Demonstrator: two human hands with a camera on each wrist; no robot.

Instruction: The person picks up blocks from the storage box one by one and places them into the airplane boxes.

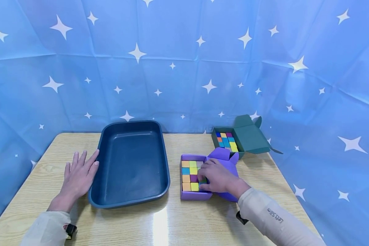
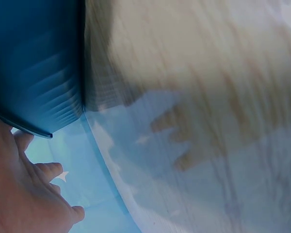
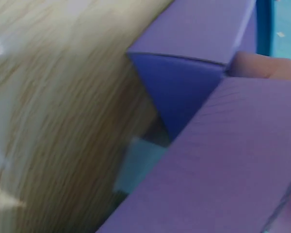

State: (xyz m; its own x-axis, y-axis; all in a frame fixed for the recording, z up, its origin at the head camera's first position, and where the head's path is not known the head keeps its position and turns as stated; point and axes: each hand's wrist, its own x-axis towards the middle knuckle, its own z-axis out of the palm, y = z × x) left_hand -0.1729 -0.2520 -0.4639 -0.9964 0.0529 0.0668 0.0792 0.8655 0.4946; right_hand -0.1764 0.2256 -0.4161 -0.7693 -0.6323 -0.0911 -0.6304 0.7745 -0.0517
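Observation:
My left hand (image 1: 79, 176) lies with its fingers spread and straight at the left rim of a dark blue rectangular tray (image 1: 93, 191). In the left wrist view, the tray's outer wall (image 2: 39, 63) rises beside that hand. On the right, my right hand (image 1: 216, 177) reaches over a purple cardboard box (image 1: 196, 196) filled with rows of coloured cubes (image 1: 186, 178). Its thumb and fingers curl about a blue-green cube (image 1: 204, 181) in the box's right column, partly hiding it. The box's folded-back lid (image 1: 232, 167) lies under the right forearm. In the right wrist view, the purple cardboard (image 3: 218, 160) hides most of the hand.
A dark green box (image 1: 241, 154) with its lid (image 1: 253, 136) folded open stands behind the purple box and holds more coloured cubes (image 1: 226, 140). Everything rests on a light wooden table (image 1: 135, 225). A blue star-patterned cloth (image 1: 178, 78) hangs along the back and sides.

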